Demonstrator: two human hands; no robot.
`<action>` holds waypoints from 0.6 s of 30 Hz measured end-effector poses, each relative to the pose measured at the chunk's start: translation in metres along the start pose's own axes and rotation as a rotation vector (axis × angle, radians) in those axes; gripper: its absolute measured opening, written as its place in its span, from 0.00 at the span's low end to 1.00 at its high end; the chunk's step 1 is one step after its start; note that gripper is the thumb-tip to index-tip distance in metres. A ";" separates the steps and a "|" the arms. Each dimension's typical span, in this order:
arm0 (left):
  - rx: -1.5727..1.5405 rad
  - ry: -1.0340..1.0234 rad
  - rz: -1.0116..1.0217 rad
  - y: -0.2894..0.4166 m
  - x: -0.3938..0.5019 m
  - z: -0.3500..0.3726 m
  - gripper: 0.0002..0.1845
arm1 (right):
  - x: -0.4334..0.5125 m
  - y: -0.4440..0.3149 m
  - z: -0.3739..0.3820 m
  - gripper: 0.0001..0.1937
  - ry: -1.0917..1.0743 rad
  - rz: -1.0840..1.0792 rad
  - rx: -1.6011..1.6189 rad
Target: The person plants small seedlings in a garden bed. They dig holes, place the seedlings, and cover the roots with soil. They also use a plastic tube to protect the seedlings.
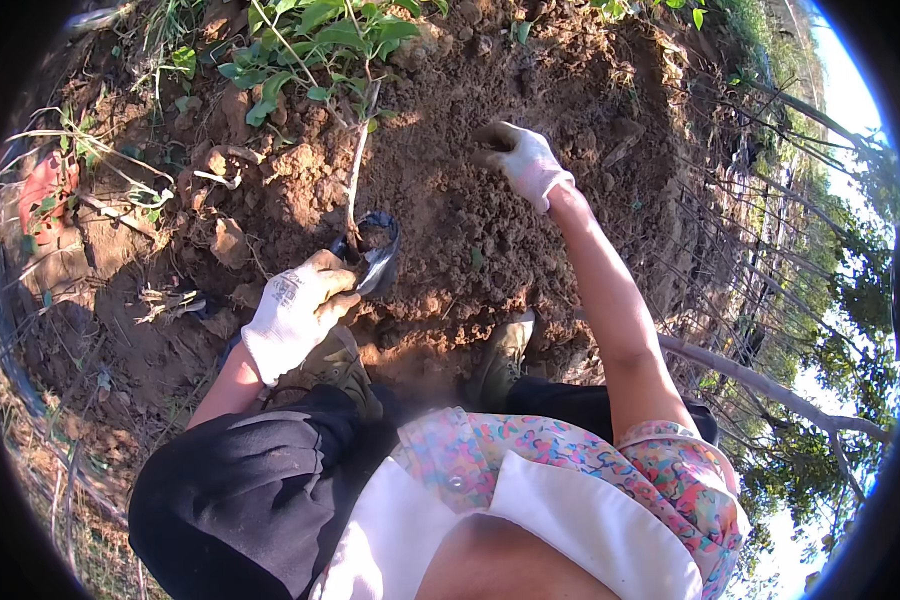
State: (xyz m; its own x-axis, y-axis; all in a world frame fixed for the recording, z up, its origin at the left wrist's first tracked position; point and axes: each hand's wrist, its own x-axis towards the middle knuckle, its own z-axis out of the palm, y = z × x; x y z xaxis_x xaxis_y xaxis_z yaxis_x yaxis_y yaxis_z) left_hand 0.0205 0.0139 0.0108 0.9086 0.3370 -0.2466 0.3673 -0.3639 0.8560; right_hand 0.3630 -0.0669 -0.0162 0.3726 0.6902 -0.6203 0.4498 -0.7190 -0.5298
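Note:
My left hand (296, 311), in a white work glove with a soiled palm, grips the near left rim of a black plastic nursery bag (381, 266). Soil partly fills the bag, and the thin woody stem (358, 165) of a leafy sapling rises from it, its green leaves (345, 34) spreading at the top. My right hand (523, 159), gloved alike, is held above loose brown soil (450, 195), right of the stem and apart from it. Its fingers are curled with a gap between them and the thumb, and nothing shows in it.
My boots (506, 352) stand at the edge of the dug soil. Clods (230, 242) and dry stalks lie left, near a reddish object (47, 196) behind weeds. Bare branches (765, 386) and leafy growth run along the right side.

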 end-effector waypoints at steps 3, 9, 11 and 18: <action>-0.075 0.020 0.094 -0.010 0.009 0.012 0.10 | -0.001 0.048 0.029 0.35 -0.220 -0.045 0.205; -0.143 0.018 0.107 -0.002 -0.001 0.010 0.18 | -0.032 0.017 0.070 0.32 -0.010 -0.105 -0.307; -0.107 -0.003 0.128 -0.003 -0.003 0.012 0.17 | -0.028 0.022 0.069 0.21 0.026 -0.223 -0.219; -0.061 0.017 0.149 -0.007 -0.003 0.011 0.15 | -0.062 -0.079 0.039 0.12 0.080 -0.239 1.027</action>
State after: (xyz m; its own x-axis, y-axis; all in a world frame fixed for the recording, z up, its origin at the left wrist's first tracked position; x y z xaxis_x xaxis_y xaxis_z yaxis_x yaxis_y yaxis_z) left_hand 0.0175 0.0055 0.0007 0.9484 0.2983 -0.1071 0.2152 -0.3578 0.9086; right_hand 0.2727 -0.0557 0.0419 0.4343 0.7995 -0.4150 -0.3701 -0.2616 -0.8914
